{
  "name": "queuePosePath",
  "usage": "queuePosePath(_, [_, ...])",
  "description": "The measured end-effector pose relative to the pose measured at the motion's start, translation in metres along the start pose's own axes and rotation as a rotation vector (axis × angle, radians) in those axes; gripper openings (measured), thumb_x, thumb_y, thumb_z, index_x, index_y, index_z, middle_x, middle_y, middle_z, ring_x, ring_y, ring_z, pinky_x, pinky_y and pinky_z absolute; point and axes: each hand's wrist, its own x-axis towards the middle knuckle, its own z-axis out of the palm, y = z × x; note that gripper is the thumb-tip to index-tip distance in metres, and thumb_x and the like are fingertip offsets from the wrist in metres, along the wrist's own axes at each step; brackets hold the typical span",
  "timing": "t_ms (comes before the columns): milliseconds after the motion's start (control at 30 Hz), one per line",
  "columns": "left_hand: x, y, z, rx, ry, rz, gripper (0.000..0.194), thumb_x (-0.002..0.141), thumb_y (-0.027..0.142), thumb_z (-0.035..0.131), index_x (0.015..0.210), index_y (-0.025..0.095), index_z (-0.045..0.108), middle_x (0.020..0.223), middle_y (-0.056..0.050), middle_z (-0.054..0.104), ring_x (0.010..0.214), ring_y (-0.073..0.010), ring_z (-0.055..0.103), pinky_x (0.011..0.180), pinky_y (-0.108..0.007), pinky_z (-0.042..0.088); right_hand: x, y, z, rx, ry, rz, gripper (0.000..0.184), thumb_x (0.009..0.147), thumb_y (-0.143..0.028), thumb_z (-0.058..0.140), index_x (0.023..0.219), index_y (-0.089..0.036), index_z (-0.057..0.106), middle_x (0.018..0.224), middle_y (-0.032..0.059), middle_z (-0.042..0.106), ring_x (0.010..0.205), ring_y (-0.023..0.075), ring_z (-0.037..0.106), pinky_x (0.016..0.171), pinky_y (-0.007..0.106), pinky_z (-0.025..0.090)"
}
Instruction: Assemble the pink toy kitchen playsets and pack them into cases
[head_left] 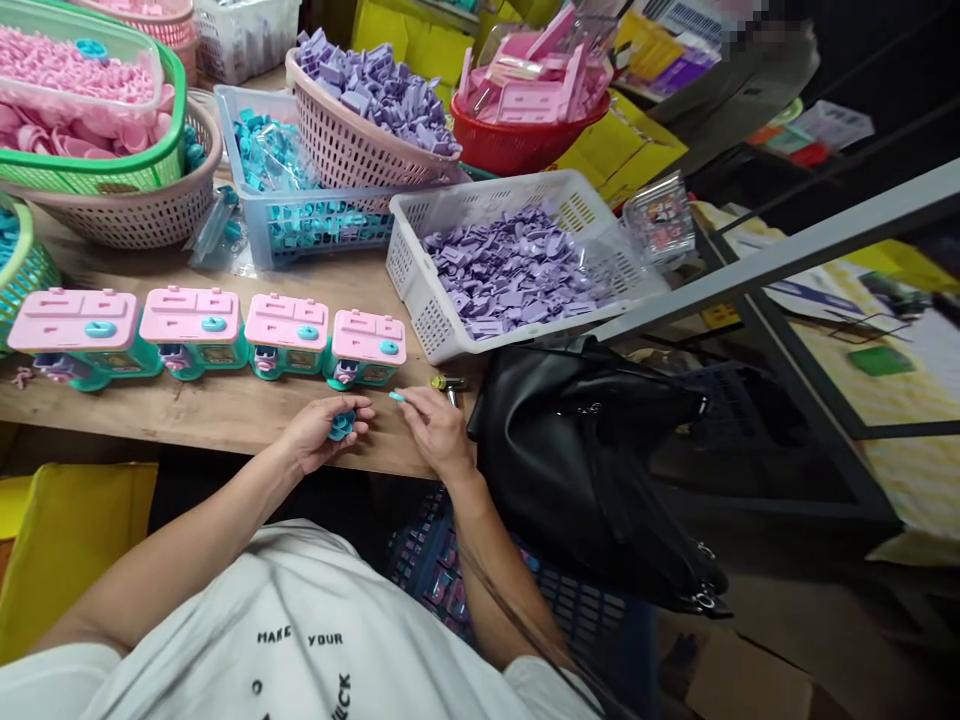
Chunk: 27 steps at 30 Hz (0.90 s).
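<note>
Left hand [319, 430] pinching ridged teal plastic cap [343, 424]

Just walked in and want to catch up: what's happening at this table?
A person sits at a wooden table. The left hand holds a small teal part; the right hand pinches a tiny teal piece. Four pink-topped toy houses stand in a row behind, with baskets of purple parts beyond.
</note>
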Motion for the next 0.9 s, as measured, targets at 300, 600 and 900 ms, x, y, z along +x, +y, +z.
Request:
queuePosePath(300, [-0.005,0.006,0.013,-0.013,-0.025,0.009,0.023,0.095,0.008,0.05,0.087,0.007,0.071,0.077,-0.006,0.071,0.051,-0.0068,0.063,0.042,-0.013,0.048,0.075,-0.008,0.004,-0.095,0.206,-0.036,0.028,0.1,-0.035,0.054,0.103,-0.019,0.078,0.094,0.0102,0.076,0.088,0.0218,0.07,0.084,0.035,0.057])
queuePosePath(600, [-0.002,0.007,-0.003,-0.065,-0.003,-0.009,0.023,0.096,0.008,0.05,0.086,0.007,0.07,0.074,-0.005,0.071,0.049,-0.0066,0.063,0.041,-0.013,0.047,0.071,-0.006,0.0,-0.145,0.145,-0.095,0.028,0.101,-0.033,0.053,0.105,-0.02,0.077,0.095,0.0091,0.077,0.089,0.0206,0.072,0.085,0.034,0.057])
queuePosePath(900, [0.002,0.008,-0.008,-0.172,0.013,-0.003,0.023,0.097,0.009,0.049,0.087,0.006,0.069,0.073,-0.008,0.071,0.05,-0.0087,0.064,0.042,-0.015,0.049,0.05,-0.016,0.007,-0.384,0.086,-0.1,0.034,0.103,-0.026,0.045,0.123,-0.023,0.072,0.11,0.013,0.073,0.099,0.0238,0.067,0.091,0.037,0.054])
